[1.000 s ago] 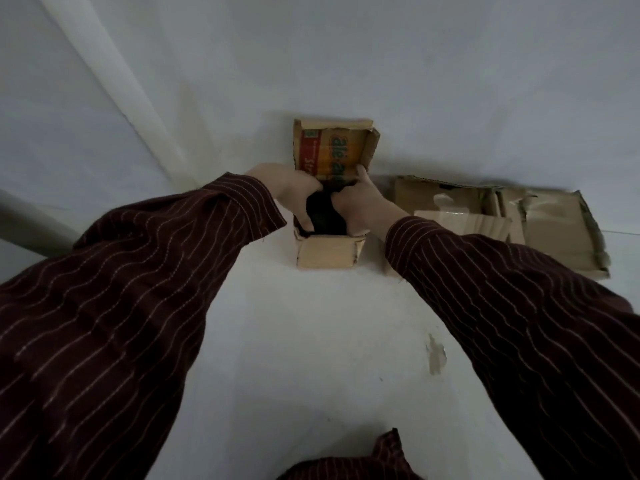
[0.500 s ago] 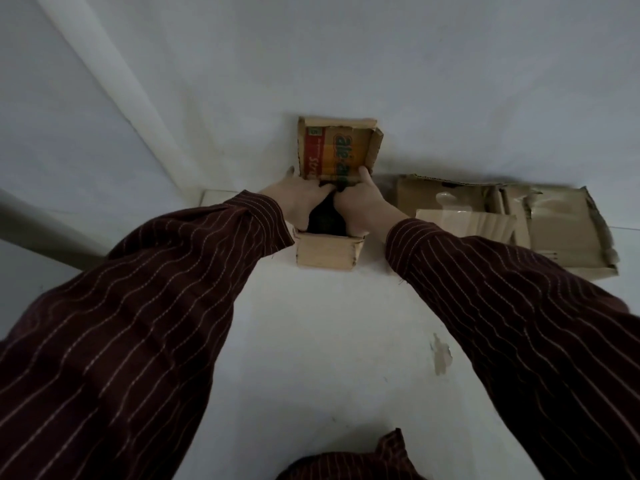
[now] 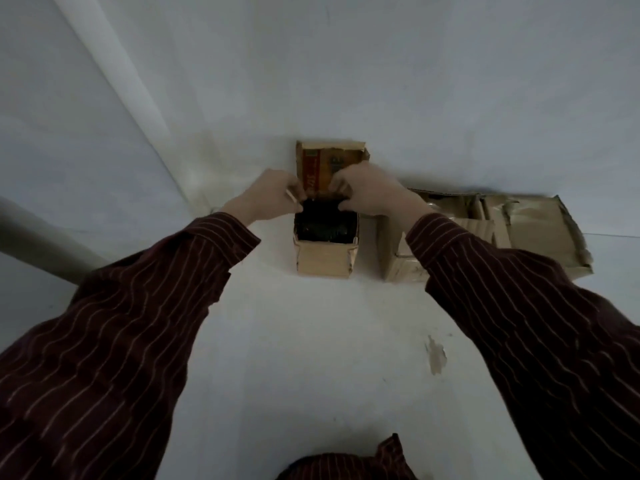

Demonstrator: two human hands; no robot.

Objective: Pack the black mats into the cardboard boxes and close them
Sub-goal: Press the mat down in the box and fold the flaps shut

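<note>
While the smooth white table (image 3: 311,358) carries a crumpled, torn brown carton (image 3: 519,230) at right, a small square cardboard box (image 3: 323,259) stands open beside it, its printed flap upright. Inside sits the rough-textured black mat (image 3: 325,223), its far edge pinched by the left hand (image 3: 270,199) and right hand (image 3: 374,192).

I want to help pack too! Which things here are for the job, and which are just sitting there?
For the job:
- small open cardboard box
- black mats inside it
- its printed lid flap, standing up
- left hand and right hand, fingers at the mats' far edge
- bigger cardboard boxes, perhaps next

Just there:
- white table
- chipped spot
</note>
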